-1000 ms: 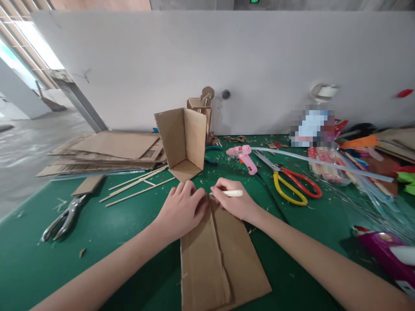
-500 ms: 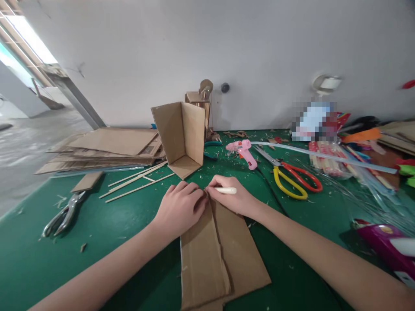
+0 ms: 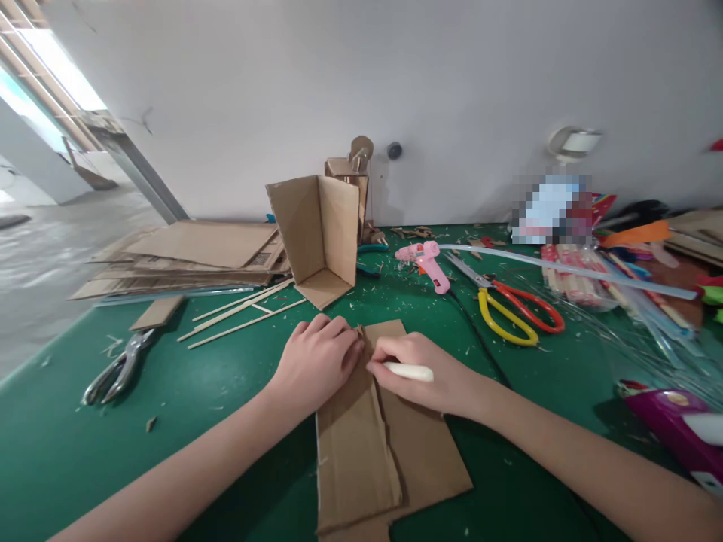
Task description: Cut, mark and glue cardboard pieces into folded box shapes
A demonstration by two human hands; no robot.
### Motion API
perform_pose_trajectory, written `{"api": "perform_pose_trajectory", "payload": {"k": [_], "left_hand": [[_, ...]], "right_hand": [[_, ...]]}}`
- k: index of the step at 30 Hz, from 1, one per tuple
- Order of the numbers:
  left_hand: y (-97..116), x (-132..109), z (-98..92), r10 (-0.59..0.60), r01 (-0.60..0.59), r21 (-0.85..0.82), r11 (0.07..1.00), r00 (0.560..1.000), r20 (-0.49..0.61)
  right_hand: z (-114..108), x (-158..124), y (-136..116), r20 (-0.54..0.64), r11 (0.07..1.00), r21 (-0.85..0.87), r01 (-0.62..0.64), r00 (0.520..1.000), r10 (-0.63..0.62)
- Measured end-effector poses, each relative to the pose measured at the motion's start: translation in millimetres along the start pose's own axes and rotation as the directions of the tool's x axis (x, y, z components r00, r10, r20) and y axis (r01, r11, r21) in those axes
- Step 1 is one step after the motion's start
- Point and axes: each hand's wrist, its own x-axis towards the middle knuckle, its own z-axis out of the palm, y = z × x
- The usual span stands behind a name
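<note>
My left hand (image 3: 321, 361) presses on the narrower cardboard piece (image 3: 353, 467), fingers bent together near its far end. This piece lies over a wider cardboard sheet (image 3: 426, 452). A slim white pen-like tool (image 3: 410, 372) is pinched in my right hand (image 3: 421, 365), its back end pointing right. The fingers hide its tip, so whether it is a pen or a blade I cannot tell. My right fingertips are close to the upper piece's right edge, just right of my left thumb.
Behind my hands stands a folded cardboard corner (image 3: 321, 233). A pink glue gun (image 3: 426, 263) and scissors (image 3: 508, 309) lie to the right. At left are thin wooden sticks (image 3: 242, 316), a metal punch-like plier (image 3: 121, 369) and stacked cardboard (image 3: 197, 245).
My right hand has slid toward me along the upper cardboard's edge with the white tool, uncovering the lower sheet's far end. The left hand holds nearly the same spot.
</note>
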Motion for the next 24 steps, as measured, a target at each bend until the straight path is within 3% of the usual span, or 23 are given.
{"api": "perform_pose_trajectory", "payload": {"k": [5,9,13,15,20,24], "left_hand": [[0.3,1.1,0.2,0.0,0.0,0.007,1.0,1.0,-0.007],[0.2,0.2,1.0,-0.007,0.007,0.007,1.0,1.0,-0.016],[1.0,-0.2,-0.1,-0.012,0.012,-0.006,1.0,1.0,-0.007],[1.1,0.2,-3.2,-0.036,0.036,0.003,0.999,0.999,0.014],[-7.8,-2.4,-22.9,-0.134,0.131,0.027,0.991,0.977,0.164],[-20.2,-12.6,-43.7,-0.13,0.153,-0.036,0.988,0.921,0.367]], "right_hand": [[4.5,-9.4,-3.9,-0.033,1.0,0.015,-0.019,0.999,0.019],[10.2,-8.7,4.5,-0.134,0.977,0.183,-0.108,0.982,0.134],[13.6,-5.8,15.4,-0.171,0.805,0.55,-0.223,0.913,0.371],[14.2,-4.3,17.8,-0.151,0.726,0.646,-0.238,0.892,0.427],[14.8,-2.5,17.2,-0.16,0.7,0.677,-0.226,0.884,0.44],[12.1,0.0,17.4,-0.171,0.634,0.747,-0.201,0.863,0.476]]}}
